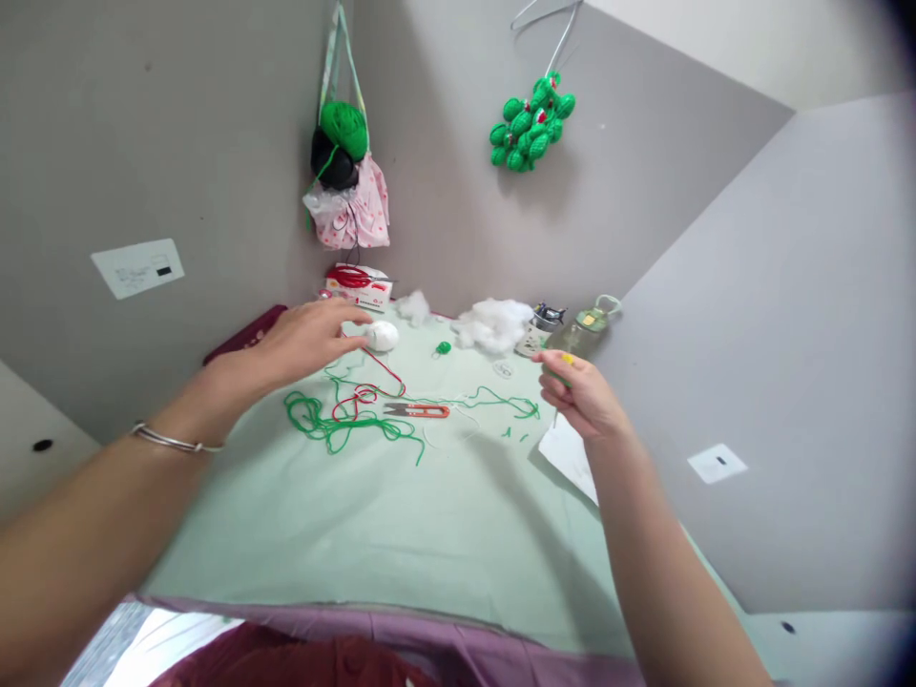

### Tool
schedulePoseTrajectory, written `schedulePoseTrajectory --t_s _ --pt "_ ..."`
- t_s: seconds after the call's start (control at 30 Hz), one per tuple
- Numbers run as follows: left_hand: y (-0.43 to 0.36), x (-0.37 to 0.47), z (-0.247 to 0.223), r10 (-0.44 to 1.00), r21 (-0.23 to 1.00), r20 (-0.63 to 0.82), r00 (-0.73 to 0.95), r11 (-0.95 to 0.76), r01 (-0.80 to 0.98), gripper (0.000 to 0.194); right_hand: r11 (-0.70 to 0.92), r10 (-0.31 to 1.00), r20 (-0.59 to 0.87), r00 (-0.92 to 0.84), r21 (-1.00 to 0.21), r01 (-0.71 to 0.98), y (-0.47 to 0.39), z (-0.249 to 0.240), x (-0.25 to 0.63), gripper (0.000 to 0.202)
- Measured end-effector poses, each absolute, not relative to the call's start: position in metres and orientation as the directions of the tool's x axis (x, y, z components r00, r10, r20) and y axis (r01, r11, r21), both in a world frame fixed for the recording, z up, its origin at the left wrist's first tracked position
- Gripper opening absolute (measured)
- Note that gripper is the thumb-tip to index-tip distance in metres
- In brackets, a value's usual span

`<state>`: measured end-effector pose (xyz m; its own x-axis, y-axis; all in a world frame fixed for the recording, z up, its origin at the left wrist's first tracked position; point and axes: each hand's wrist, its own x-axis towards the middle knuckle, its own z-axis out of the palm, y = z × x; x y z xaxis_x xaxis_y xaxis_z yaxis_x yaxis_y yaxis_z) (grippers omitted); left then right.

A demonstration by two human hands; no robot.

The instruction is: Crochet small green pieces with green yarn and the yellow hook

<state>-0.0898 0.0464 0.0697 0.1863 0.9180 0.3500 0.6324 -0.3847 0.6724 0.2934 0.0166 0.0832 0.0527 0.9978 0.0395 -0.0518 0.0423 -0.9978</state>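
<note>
My left hand reaches over the back left of the green cloth, its fingers apart around the left side of a white yarn ball. On the right, my right hand is closed in a pinch, with a thin hook-like stick poking out below it and a yellow spot at the thumb. Orange thread snips lie mid-cloth beside tangled green yarn and red yarn. A small green crocheted piece sits behind them.
White stuffing, a pen cup and a bottle stand at the back right. White paper lies near my right wrist. A bag and green crocheted pieces hang on the wall.
</note>
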Motion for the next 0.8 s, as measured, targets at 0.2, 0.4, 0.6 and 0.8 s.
schedulePoseTrajectory --t_s 0.2,0.4,0.6,0.8 --pt "0.027 -0.043 0.071 0.881 0.878 0.240 0.408 -0.377 0.296 0.038 -0.007 0.979 -0.024 -0.203 -0.997 0.081 -0.005 0.097 0.238 0.034" --pt "0.021 -0.033 0.056 0.856 0.930 0.112 0.504 -0.269 0.249 0.044 0.069 0.985 0.019 -0.172 -0.955 0.290 0.004 0.093 0.236 0.042" --pt "0.020 -0.048 0.031 0.833 0.935 0.040 0.552 -0.226 0.274 0.035 0.064 0.955 0.215 0.203 -0.820 0.569 0.040 0.083 0.297 0.023" --pt "0.019 -0.056 0.017 0.821 0.931 0.020 0.570 -0.223 0.289 0.028 -0.086 0.965 0.156 0.213 -0.577 0.813 0.063 0.034 0.317 0.030"
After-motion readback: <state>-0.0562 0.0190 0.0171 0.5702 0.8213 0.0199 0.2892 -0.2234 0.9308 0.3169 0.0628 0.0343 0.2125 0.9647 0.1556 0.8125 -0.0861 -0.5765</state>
